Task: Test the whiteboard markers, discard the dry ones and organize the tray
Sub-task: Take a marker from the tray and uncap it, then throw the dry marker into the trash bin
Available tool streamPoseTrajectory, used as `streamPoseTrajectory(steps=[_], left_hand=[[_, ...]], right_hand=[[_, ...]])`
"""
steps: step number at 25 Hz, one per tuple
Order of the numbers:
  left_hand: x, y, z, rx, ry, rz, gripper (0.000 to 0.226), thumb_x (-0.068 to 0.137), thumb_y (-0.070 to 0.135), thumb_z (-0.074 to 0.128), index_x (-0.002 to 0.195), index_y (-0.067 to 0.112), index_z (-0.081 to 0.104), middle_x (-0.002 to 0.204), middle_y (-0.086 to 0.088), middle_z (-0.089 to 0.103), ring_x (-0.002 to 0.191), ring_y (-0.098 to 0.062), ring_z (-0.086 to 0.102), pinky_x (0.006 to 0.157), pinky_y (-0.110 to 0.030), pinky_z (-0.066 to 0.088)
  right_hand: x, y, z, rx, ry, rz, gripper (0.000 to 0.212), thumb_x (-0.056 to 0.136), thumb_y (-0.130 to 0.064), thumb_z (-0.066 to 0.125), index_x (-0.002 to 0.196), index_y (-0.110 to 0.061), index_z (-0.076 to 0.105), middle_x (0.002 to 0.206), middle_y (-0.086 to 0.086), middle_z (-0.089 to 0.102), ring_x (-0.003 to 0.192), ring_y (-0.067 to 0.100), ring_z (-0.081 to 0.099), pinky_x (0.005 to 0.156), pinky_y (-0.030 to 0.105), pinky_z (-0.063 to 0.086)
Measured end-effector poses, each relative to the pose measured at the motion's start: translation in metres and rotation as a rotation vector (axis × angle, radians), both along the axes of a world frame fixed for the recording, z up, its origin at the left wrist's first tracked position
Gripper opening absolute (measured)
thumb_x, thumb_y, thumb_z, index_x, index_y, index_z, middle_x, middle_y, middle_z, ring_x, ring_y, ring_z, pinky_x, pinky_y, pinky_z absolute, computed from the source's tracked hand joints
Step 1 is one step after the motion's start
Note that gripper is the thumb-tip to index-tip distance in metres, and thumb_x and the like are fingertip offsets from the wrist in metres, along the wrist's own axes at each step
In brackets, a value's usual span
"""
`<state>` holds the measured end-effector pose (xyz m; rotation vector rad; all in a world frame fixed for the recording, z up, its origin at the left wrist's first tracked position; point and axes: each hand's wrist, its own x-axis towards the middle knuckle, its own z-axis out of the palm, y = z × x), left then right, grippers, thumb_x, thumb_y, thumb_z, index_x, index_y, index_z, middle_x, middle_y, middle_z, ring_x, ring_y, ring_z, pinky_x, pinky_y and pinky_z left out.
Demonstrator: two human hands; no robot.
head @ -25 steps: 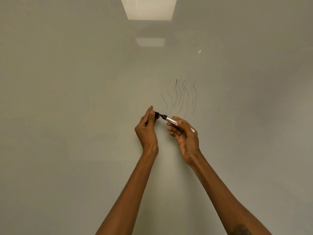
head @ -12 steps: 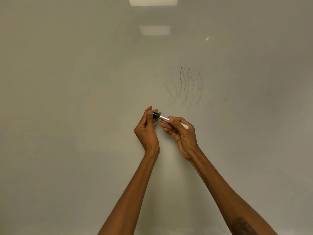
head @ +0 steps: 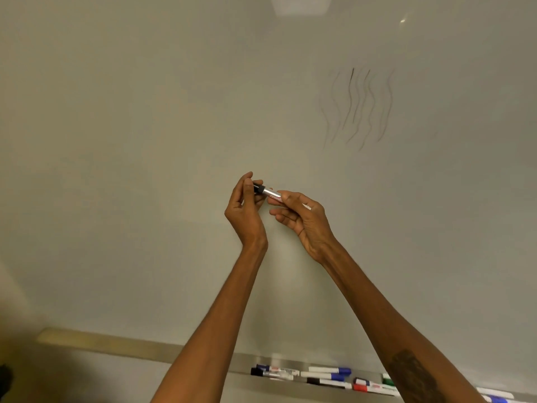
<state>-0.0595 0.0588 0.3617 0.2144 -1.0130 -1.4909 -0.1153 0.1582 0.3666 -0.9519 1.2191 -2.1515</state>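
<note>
Right hand (head: 302,219) grips a marker (head: 270,194) while left hand (head: 244,205) pinches its black cap (head: 258,187); press the cap straight until seated.

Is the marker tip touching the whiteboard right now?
No, the marker is held sideways between the left hand and right hand, black cap on, well below the wavy test lines.

Capped black marker (head: 266,191) — tilted, midair
</note>
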Motion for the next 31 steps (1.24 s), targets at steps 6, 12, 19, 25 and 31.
streamPoseTrajectory(steps=[6,12,19,25,31], left_hand=[[0.044,-0.043,-0.074,0.087,-0.174,0.111,0.021,0.100,0.022,0.058,0.110,0.010,0.072,0.092,-0.010,0.072,0.084,-0.018,0.067,0.074,-0.029,0.057],[0.116,-0.078,-0.183,0.195,-0.483,0.148,0.034,0.105,0.031,0.044,0.109,0.012,0.072,0.095,-0.008,0.073,0.078,-0.016,0.066,0.074,-0.028,0.059],[0.233,-0.106,-0.311,0.389,-0.973,0.049,0.027,0.102,0.018,0.046,0.106,0.010,0.072,0.097,-0.002,0.074,0.088,-0.020,0.068,0.081,-0.033,0.057],[0.324,-0.101,-0.388,0.602,-1.106,0.111,0.025,0.102,0.012,0.050,0.110,-0.001,0.070,0.089,-0.007,0.070,0.072,-0.013,0.062,0.060,-0.013,0.052],[0.388,-0.102,-0.425,0.731,-1.166,0.103,0.024,0.102,0.017,0.051,0.109,0.009,0.072,0.094,-0.003,0.070,0.070,-0.007,0.059,0.057,-0.015,0.047]], right_hand=[[0.019,-0.040,-0.059,0.352,0.025,0.195,0.029,0.094,-0.015,0.064,0.120,-0.003,0.066,0.109,0.016,0.073,0.092,0.022,0.071,0.081,0.026,0.056],[0.055,-0.080,-0.151,0.600,-0.068,0.332,0.028,0.091,-0.008,0.066,0.117,0.001,0.067,0.108,0.019,0.072,0.096,0.027,0.072,0.080,0.027,0.058],[0.115,-0.107,-0.284,0.934,-0.039,0.439,0.013,0.080,0.004,0.072,0.092,0.004,0.074,0.099,0.024,0.070,0.088,0.030,0.069,0.093,0.039,0.056],[0.188,-0.116,-0.392,1.239,0.141,0.508,0.009,0.076,0.007,0.073,0.079,-0.001,0.075,0.096,0.022,0.071,0.083,0.031,0.072,0.086,0.043,0.059],[0.257,-0.139,-0.460,1.506,0.854,0.645,0.024,0.087,-0.013,0.063,0.108,-0.006,0.073,0.111,0.014,0.071,0.102,0.028,0.067,0.091,0.032,0.055]])
